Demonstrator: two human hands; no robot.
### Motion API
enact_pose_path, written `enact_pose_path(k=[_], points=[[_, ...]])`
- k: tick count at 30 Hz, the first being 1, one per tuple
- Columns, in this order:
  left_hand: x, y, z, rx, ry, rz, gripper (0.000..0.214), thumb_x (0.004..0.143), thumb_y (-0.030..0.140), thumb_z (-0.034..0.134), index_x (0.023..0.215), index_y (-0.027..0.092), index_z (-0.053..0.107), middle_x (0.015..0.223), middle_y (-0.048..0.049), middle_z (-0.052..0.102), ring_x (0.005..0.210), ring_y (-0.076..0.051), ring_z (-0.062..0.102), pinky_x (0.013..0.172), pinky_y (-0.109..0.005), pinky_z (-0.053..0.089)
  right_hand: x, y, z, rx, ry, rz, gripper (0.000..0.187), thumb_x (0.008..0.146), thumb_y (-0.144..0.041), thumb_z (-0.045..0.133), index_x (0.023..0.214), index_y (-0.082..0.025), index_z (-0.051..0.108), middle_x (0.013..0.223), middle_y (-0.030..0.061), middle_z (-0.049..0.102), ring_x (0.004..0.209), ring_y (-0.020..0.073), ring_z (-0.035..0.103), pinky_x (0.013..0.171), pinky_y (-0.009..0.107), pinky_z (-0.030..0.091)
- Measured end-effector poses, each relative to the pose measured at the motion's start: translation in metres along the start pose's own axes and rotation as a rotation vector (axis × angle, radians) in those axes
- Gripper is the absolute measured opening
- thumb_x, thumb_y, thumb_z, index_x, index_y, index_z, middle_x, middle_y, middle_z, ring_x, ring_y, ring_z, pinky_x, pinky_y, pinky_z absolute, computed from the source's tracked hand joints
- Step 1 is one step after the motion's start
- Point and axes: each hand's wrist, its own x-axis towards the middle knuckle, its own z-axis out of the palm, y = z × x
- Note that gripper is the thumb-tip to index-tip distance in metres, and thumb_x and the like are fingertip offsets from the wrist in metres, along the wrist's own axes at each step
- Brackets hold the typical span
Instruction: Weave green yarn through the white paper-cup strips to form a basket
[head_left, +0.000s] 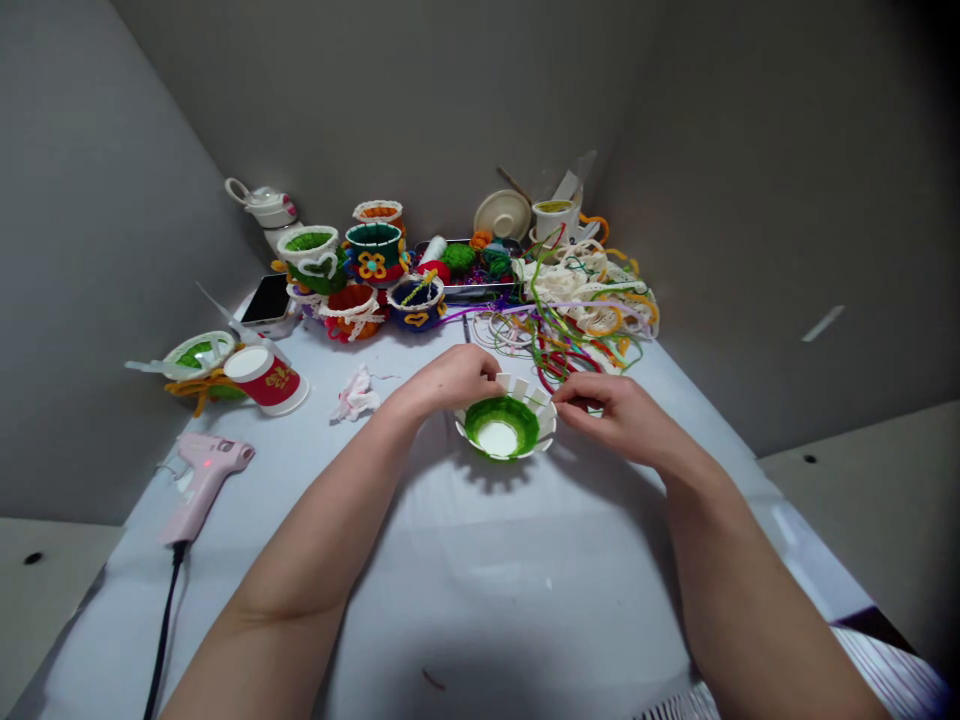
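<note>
A white paper cup cut into strips (pixel 504 425), woven inside with green pipe cleaner, sits tilted toward me at the table's middle. My left hand (pixel 454 380) grips its far left rim with curled fingers. At the cup's right rim, my right hand (pixel 611 410) pinches, seemingly on a green pipe cleaner end; the fingers hide exactly what it holds.
A pink glue gun (pixel 204 472) with a black cord lies at the left. A red paper cup (pixel 270 378) lies on its side nearby. Several finished woven baskets (pixel 371 255) stand at the back. A tangle of coloured pipe cleaners (pixel 585 310) lies back right. A phone (pixel 266 300) rests back left.
</note>
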Motion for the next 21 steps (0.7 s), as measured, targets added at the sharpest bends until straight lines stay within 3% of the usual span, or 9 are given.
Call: enact_pose_path(k=[9, 16, 21], points=[[-0.006, 0.004, -0.011, 0.030, -0.027, -0.004, 0.027, 0.074, 0.033, 0.050, 0.073, 0.013, 0.068, 0.065, -0.0009, 0.060, 0.060, -0.011, 0.046, 0.055, -0.023, 0.031, 0.005, 0.008, 0.015, 0.083, -0.002, 0.227, 0.026, 0.080, -0.036, 0.054, 0.077, -0.016, 0.069, 0.058, 0.0003, 0.058, 0.053, 0.0114, 0.046, 0.049, 0.022, 0.033], [-0.002, 0.005, -0.002, -0.032, 0.020, 0.088, 0.029, 0.071, 0.024, 0.051, 0.092, 0.017, 0.069, 0.086, -0.0026, 0.068, 0.074, -0.013, 0.056, 0.064, -0.023, 0.038, 0.008, 0.006, 0.030, 0.216, -0.010, 0.186, 0.027, 0.081, -0.033, 0.052, 0.087, -0.015, 0.072, 0.069, 0.0011, 0.065, 0.061, 0.0134, 0.053, 0.053, 0.022, 0.038], [0.003, 0.005, 0.007, -0.055, 0.006, 0.138, 0.027, 0.070, 0.028, 0.057, 0.092, 0.018, 0.069, 0.086, -0.0019, 0.068, 0.075, -0.014, 0.056, 0.066, -0.023, 0.040, 0.009, 0.003, 0.037, 0.205, 0.002, 0.130, 0.026, 0.083, -0.030, 0.049, 0.078, -0.014, 0.070, 0.067, 0.0012, 0.063, 0.061, 0.0134, 0.052, 0.054, 0.021, 0.037]])
